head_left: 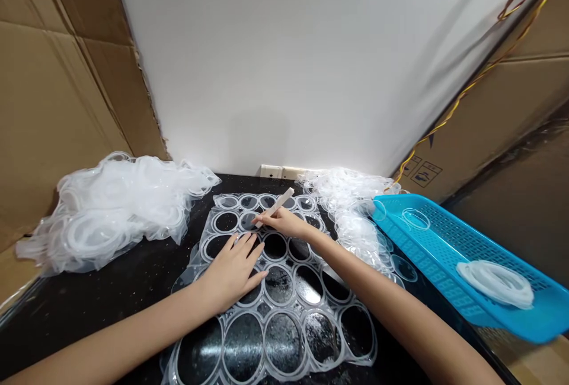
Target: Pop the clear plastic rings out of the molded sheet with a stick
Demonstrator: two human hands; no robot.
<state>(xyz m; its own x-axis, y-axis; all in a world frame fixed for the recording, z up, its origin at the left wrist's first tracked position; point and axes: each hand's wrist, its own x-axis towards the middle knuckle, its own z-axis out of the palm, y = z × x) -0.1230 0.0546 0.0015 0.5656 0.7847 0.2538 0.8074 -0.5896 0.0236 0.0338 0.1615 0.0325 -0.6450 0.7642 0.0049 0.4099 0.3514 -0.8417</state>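
Because the left grip (231, 272) lies spread and pressing on the clear plastic ring sheet (284, 314), that sheet won't slide around, while the right grip (284, 222) pinches a pale flat stick (278, 206) pen-style.

A makeshift packing corner: cardboard cartons (57, 106) lean against a white wall (284, 64) around a speckled black countertop (75, 308) holding clear plastic offcuts (120, 207) and a blue plastic basket (427, 242).
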